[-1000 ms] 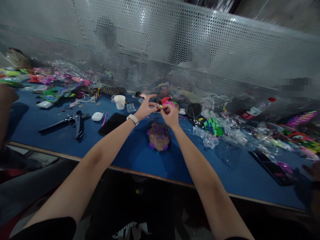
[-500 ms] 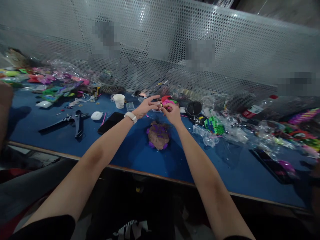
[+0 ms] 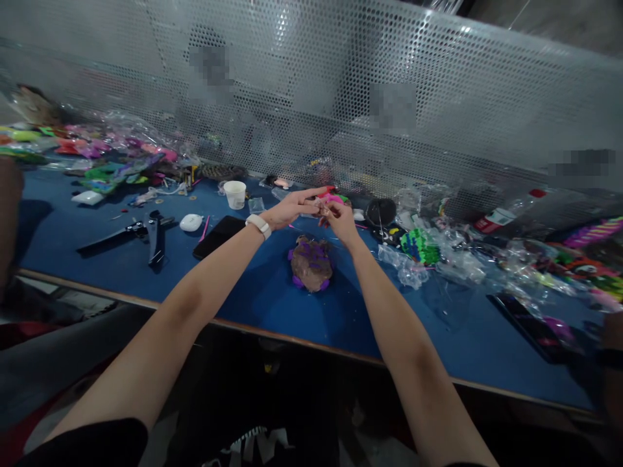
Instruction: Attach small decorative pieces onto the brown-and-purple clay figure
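Blue tabletop (image 3: 413,324), brown-purple lump (image 3: 311,266) back from front edge (image 3: 311,345), hands (image 3: 288,210) beyond

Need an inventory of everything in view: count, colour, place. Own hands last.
table: 1, blue, across the view
perforated screen: 1, grey, table's far side
lump: 1, brown with purple, centre
cup: 1, white, left of centre
slab: 1, black, beside left forearm
case: 1, white, left of slab
folding device: 1, black, left
bottle: 1, clear, red cap, right
phone-like device: 1, black, right
loose pieces and wrappers: uncountable, multicoloured or clear, along screen
other people's arms: 2, side edges
wristband: 1, white, left wrist
left hand, right hand: 1 each, bare, beyond lump; fingers meeting, contents unclear
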A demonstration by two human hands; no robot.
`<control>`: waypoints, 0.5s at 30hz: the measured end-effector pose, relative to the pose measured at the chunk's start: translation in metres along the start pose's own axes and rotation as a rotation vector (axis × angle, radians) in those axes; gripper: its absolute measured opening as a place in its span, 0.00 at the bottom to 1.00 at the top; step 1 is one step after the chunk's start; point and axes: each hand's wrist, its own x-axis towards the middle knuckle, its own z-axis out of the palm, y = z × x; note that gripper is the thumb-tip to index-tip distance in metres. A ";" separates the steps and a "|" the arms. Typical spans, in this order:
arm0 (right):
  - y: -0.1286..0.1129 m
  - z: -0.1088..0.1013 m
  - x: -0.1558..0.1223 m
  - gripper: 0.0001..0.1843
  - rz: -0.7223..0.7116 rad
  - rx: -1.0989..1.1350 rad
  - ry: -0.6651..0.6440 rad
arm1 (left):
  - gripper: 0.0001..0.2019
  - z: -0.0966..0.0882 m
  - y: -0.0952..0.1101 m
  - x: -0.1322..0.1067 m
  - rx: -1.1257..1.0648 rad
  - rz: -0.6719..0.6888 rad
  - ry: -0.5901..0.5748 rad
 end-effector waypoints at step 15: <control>0.025 -0.004 0.000 0.45 -0.008 0.024 -0.023 | 0.47 0.017 0.015 -0.006 0.122 -0.024 -0.108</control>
